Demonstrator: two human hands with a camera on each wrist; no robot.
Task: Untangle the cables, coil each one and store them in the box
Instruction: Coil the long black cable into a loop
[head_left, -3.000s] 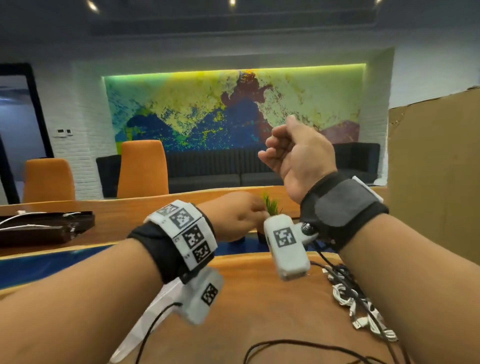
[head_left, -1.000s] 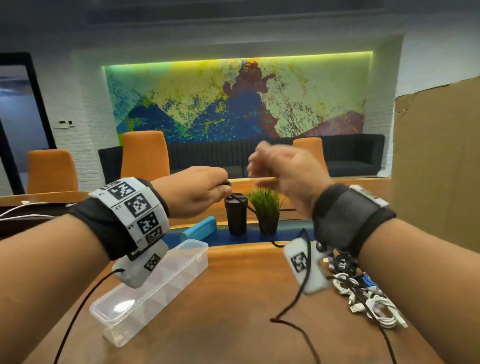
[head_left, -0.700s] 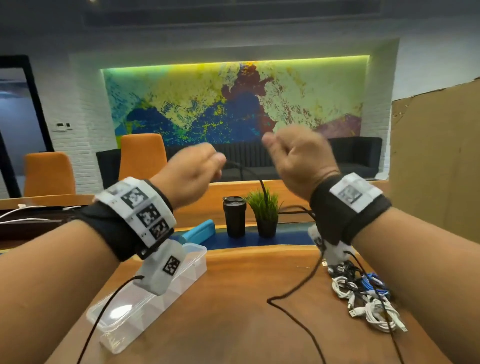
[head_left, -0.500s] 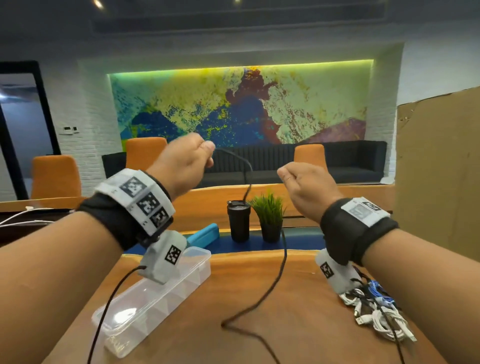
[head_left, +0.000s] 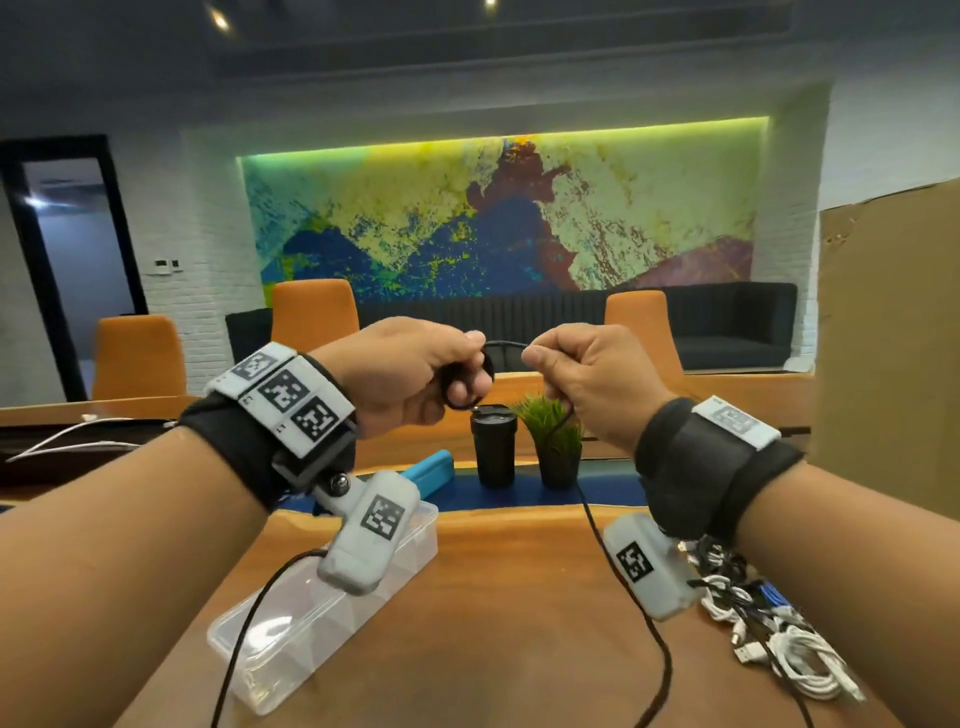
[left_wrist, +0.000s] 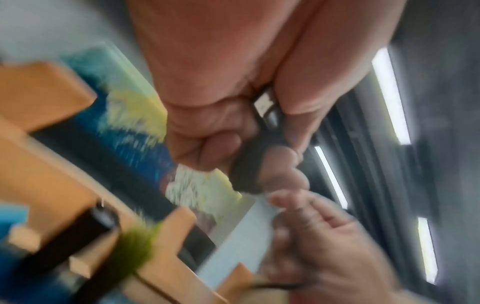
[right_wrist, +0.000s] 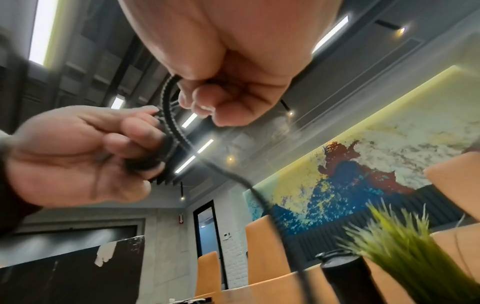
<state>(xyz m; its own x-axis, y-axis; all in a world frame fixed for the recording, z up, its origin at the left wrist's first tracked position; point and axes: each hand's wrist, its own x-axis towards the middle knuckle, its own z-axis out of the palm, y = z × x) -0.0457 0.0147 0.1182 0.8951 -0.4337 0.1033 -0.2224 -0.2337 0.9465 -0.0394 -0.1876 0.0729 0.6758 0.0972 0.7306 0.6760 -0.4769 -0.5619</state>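
Note:
Both hands are raised above the wooden table (head_left: 493, 597). My left hand (head_left: 415, 374) holds a small coil of the black cable (head_left: 462, 387) wound round its fingers; the coil (right_wrist: 161, 152) and a plug end (left_wrist: 263, 102) show in the wrist views. My right hand (head_left: 587, 379) pinches the same cable just right of the coil, and the free length (head_left: 639, 597) hangs down to the table. A clear plastic compartment box (head_left: 311, 618) lies open at lower left. A tangle of white, black and blue cables (head_left: 779, 629) lies at lower right.
A black tumbler (head_left: 493, 447), a small potted grass plant (head_left: 556, 447) and a blue case (head_left: 431, 470) stand behind the hands. A cardboard sheet (head_left: 888, 364) rises at the right. Orange chairs (head_left: 314, 317) line the table's far side.
The hands have come close together at chest height. The right hand has brought another turn of black cable to the coil in the left, and the hanging length has shortened.

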